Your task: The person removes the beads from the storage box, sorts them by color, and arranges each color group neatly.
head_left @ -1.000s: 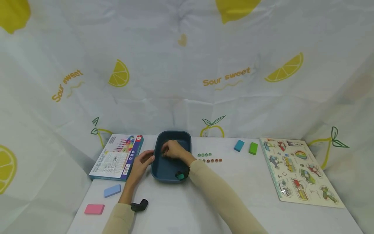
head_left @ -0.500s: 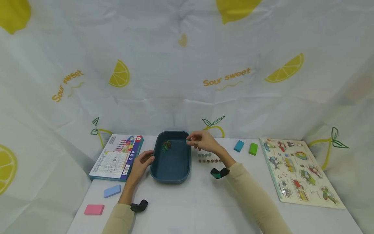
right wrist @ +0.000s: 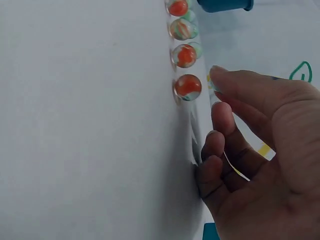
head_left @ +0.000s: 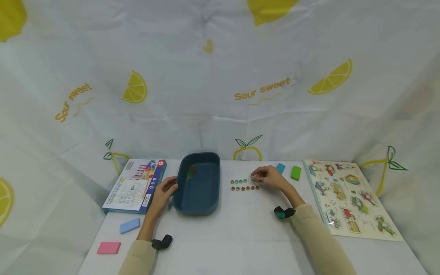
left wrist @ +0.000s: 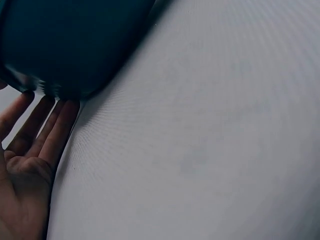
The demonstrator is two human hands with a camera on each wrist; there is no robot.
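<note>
My left hand [head_left: 161, 194] is at the left side of a dark blue rectangular tray [head_left: 197, 193]. In the left wrist view its fairly straight fingers [left wrist: 59, 127] touch the tray's outer wall. Inside the tray, several green and brownish-orange marbles [head_left: 190, 172] lie toward the back left. To the right of the tray are two rows on the white cloth: green marbles [head_left: 236, 181] behind, orange marbles [head_left: 243, 188] in front. My right hand [head_left: 273, 178] pinches a green marble [head_left: 253, 175] at the right end of the green row. Seen from the right wrist, the fingers mostly cover that marble.
A printed box [head_left: 135, 185] lies left of the tray, with a light blue block [head_left: 130, 226] and a pink block [head_left: 108, 248] nearer. Behind the right hand are a blue block [head_left: 280, 168] and a green block [head_left: 296, 173]. A picture puzzle board [head_left: 350, 198] lies far right.
My right hand has come out of the tray with a green marble and moved right, past the end of the green row. The left hand stays at the tray's side.
</note>
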